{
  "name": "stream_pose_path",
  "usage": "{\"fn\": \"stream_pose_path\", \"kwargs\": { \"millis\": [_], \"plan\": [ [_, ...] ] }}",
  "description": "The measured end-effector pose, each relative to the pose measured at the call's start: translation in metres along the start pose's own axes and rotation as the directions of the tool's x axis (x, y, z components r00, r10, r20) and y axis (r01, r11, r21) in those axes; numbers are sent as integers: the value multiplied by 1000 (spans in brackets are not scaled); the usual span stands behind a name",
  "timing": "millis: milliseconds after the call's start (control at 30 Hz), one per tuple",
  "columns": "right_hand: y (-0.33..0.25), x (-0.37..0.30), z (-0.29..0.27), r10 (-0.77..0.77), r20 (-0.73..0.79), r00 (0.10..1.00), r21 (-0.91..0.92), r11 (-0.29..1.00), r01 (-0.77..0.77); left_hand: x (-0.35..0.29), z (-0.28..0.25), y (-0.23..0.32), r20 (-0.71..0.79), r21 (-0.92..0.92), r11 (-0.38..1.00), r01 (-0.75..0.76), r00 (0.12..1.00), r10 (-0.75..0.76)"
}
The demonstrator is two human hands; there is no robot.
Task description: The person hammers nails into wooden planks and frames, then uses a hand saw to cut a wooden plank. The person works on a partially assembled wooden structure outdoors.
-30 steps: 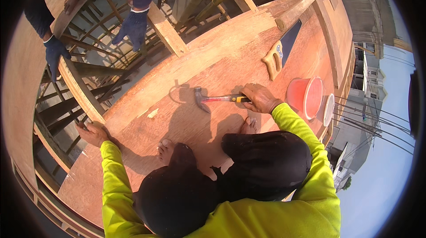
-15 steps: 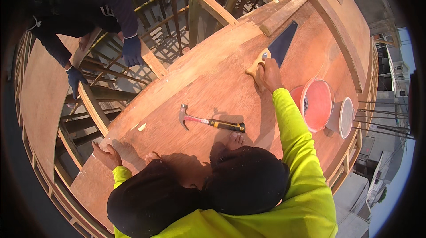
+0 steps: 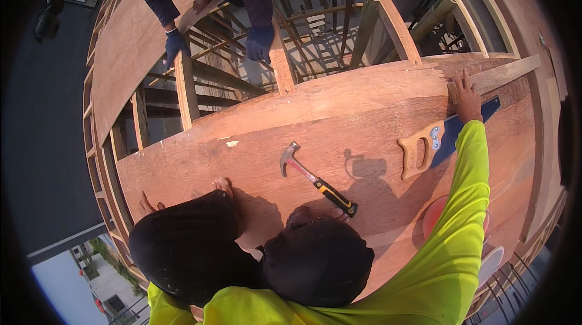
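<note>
wooden beam (image 3: pixel 506 74), right arm (image 3: pixel 471 185) outstretched, right hand (image 3: pixel 468 104) over its end, cannot tell if fingers (image 3: pixel 466 79) pinch

Right arm (image 3: pixel 451 216) extends forward; right hand (image 3: pixel 468 102) is back-up, fingers forward. Left hand (image 3: pixel 146 204) is mostly hidden.

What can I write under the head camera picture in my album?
Right grip at the end of a wooden plank, a handsaw and claw hammer lying on the plywood.

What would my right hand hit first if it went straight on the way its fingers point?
Your right hand is at the plank; beyond it, probably the light joist past the plywood, though depth there is unclear.
</note>
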State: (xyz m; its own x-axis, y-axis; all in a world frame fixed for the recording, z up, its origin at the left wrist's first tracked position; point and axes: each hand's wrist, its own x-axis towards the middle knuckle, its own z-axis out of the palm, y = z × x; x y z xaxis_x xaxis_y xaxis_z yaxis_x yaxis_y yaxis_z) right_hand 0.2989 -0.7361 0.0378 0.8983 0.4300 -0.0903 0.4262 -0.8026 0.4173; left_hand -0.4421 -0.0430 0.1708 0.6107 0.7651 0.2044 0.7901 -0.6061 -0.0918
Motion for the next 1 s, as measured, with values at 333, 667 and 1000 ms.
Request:
{"fn": "stream_pose_path", "kwargs": {
  "millis": [333, 667, 1000],
  "plan": [
    [-71, -3, -89, -373, -25, 927, 210, 905, 370, 69, -24, 65, 154, -38, 998, 51, 987, -45],
    [-323, -35, -195, -563, -418, 713, 590, 428, 684, 198, -34, 180, 522, -121, 843, -524, 689, 503],
    [-207, -115, -129, 67, -289, 955, 743, 644, 180, 165, 50, 371, 364, -597, 671, -440, 597, 715]
  ]
}}
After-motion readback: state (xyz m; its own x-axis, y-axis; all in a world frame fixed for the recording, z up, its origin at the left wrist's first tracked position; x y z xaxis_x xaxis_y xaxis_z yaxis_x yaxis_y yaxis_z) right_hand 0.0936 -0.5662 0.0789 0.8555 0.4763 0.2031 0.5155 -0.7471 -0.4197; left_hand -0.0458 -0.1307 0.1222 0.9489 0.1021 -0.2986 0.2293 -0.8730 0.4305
